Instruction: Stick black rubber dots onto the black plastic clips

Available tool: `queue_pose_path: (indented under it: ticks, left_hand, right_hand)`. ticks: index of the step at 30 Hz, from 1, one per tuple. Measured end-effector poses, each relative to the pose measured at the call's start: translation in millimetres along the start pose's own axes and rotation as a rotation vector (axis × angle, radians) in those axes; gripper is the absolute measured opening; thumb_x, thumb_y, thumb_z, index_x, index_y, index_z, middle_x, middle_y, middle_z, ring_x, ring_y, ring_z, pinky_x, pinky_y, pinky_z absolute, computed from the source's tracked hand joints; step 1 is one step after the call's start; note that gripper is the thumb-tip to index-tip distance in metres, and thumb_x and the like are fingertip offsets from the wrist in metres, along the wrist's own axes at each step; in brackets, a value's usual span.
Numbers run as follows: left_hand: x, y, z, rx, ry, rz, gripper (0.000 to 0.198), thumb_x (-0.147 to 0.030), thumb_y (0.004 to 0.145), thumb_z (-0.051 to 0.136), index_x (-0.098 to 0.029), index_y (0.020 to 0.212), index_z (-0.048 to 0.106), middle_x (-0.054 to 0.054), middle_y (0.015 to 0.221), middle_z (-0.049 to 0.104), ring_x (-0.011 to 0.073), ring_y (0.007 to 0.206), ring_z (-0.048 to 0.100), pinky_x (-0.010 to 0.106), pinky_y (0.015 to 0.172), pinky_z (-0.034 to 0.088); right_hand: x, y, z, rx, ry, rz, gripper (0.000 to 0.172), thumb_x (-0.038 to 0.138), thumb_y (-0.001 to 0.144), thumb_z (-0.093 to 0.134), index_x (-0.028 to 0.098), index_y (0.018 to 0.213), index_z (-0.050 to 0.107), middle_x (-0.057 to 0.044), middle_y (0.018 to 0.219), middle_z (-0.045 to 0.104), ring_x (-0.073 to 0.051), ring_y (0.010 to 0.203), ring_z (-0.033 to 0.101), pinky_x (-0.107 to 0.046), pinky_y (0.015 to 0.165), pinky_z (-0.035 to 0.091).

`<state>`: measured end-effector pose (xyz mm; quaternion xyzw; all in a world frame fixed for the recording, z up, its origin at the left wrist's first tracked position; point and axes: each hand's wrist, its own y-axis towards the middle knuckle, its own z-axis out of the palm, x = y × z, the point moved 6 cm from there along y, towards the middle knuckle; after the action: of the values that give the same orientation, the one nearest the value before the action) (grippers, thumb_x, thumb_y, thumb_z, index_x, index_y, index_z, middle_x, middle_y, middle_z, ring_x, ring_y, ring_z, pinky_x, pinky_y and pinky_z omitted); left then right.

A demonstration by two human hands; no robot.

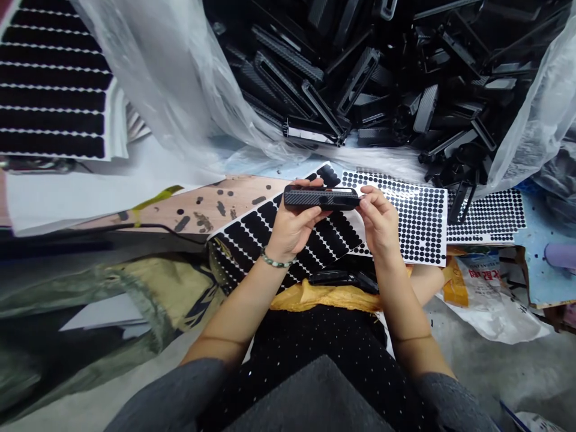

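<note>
Plywood board (234, 204) under sheets of black adhesive dots (400, 219), bagged black plastic parts (360, 78) at 12 o'clock, carbon-weave black plastic bar (321, 198) held level above the dots, left hand (292, 231) and right hand (380, 225) gripping its ends with closed fingers

Left hand (292, 227) and right hand (380, 223) raised near the midline, fingers flexed in a grip. Left forearm (243, 300) and right forearm (398, 303) converge upward.
</note>
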<state>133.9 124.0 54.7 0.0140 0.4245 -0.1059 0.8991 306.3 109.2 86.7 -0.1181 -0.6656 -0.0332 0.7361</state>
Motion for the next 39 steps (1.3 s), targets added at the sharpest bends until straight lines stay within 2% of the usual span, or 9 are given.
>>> queue_pose_path:
  ticks: [4, 11, 19, 25, 29, 31, 33, 36, 39]
  left_hand:
    - [-5.5, -2.9, 7.2, 0.01, 0.005, 0.043, 0.043, -0.021, 0.07, 0.085, -0.03, 0.103, 0.06, -0.005, 0.119, 0.068, 0.0156, 0.104, 0.068, 0.024, 0.08, 0.064]
    - [-10.1, -4.3, 13.1, 0.048, 0.017, 0.076, 0.041, -0.02, 0.07, 0.084, -0.031, 0.103, 0.06, -0.006, 0.117, 0.068, 0.0149, 0.103, 0.069, 0.024, 0.08, 0.065]
    - [-12.5, -6.4, 14.8, 0.037, 0.046, 0.084, 0.045, -0.02, 0.069, 0.085, -0.03, 0.103, 0.058, -0.004, 0.119, 0.067, 0.0175, 0.106, 0.068, 0.027, 0.081, 0.065]
    - [-17.1, -9.7, 21.2, 0.053, 0.06, 0.154, 0.042, -0.021, 0.071, 0.084, -0.03, 0.103, 0.057, -0.004, 0.118, 0.066, 0.0164, 0.107, 0.067, 0.028, 0.083, 0.064]
    - [-19.1, -10.8, 24.2, 0.056, 0.083, 0.169, 0.042, -0.023, 0.072, 0.084, -0.029, 0.102, 0.055, -0.003, 0.118, 0.066, 0.0153, 0.104, 0.068, 0.025, 0.081, 0.064]
    - [-19.6, -10.4, 24.8, 0.055, 0.084, 0.166, 0.042, -0.023, 0.071, 0.084, -0.028, 0.1, 0.055, -0.004, 0.116, 0.066, 0.0146, 0.103, 0.069, 0.023, 0.08, 0.064]
    - [-18.9, -10.2, 25.7, 0.068, 0.067, 0.167, 0.041, -0.022, 0.072, 0.084, -0.029, 0.101, 0.055, -0.005, 0.116, 0.066, 0.0134, 0.104, 0.068, 0.022, 0.081, 0.063]
    - [-15.1, -12.3, 26.4, 0.096, 0.066, 0.179, 0.038, -0.023, 0.077, 0.08, -0.031, 0.103, 0.054, -0.007, 0.119, 0.065, 0.012, 0.106, 0.067, 0.023, 0.083, 0.063]
    - [-14.9, -13.9, 25.4, 0.14, 0.227, 0.259, 0.039, -0.025, 0.08, 0.077, -0.032, 0.11, 0.052, -0.003, 0.126, 0.063, 0.0159, 0.114, 0.065, 0.032, 0.093, 0.061]
  right_hand:
    - [12.9, -8.1, 6.7, -0.033, 0.025, -0.047, 0.03, 0.046, 0.066, 0.08, 0.023, 0.063, 0.061, -0.004, 0.106, 0.06, -0.023, 0.111, 0.055, -0.044, 0.101, 0.044]
    - [17.9, -10.3, 6.9, -0.047, -0.054, -0.102, 0.033, 0.051, 0.066, 0.079, 0.023, 0.061, 0.061, -0.004, 0.103, 0.059, -0.022, 0.105, 0.055, -0.041, 0.091, 0.049]
    - [20.7, -10.9, 6.2, -0.045, -0.138, -0.176, 0.03, 0.049, 0.072, 0.075, 0.023, 0.065, 0.062, -0.004, 0.101, 0.058, -0.021, 0.103, 0.056, -0.042, 0.091, 0.051]
    - [28.0, -13.9, 5.1, -0.074, -0.273, -0.254, 0.025, 0.044, 0.079, 0.071, 0.023, 0.069, 0.061, -0.004, 0.102, 0.058, -0.02, 0.101, 0.057, -0.037, 0.083, 0.054]
    - [37.7, -20.8, 5.9, -0.145, -0.399, -0.371, 0.018, 0.038, 0.084, 0.067, 0.023, 0.074, 0.06, -0.004, 0.102, 0.054, -0.02, 0.101, 0.057, -0.037, 0.084, 0.055]
    - [38.3, -23.1, 5.1, -0.194, -0.43, -0.4, 0.014, 0.038, 0.084, 0.067, 0.025, 0.084, 0.061, -0.004, 0.108, 0.053, -0.02, 0.103, 0.057, -0.038, 0.086, 0.056]
    - [33.4, -22.0, 3.7, -0.212, -0.397, -0.372, 0.027, 0.04, 0.082, 0.069, 0.029, 0.105, 0.059, -0.005, 0.122, 0.051, -0.019, 0.106, 0.058, -0.037, 0.089, 0.057]
    - [19.6, -15.3, 5.6, -0.112, -0.28, -0.256, 0.058, 0.045, 0.079, 0.072, 0.036, 0.132, 0.048, -0.005, 0.134, 0.053, -0.019, 0.108, 0.061, -0.036, 0.09, 0.059]
    - [8.9, -10.5, 5.0, 0.019, -0.178, -0.12, 0.053, 0.051, 0.081, 0.068, 0.034, 0.13, 0.056, -0.003, 0.126, 0.065, -0.02, 0.108, 0.064, -0.035, 0.087, 0.061]
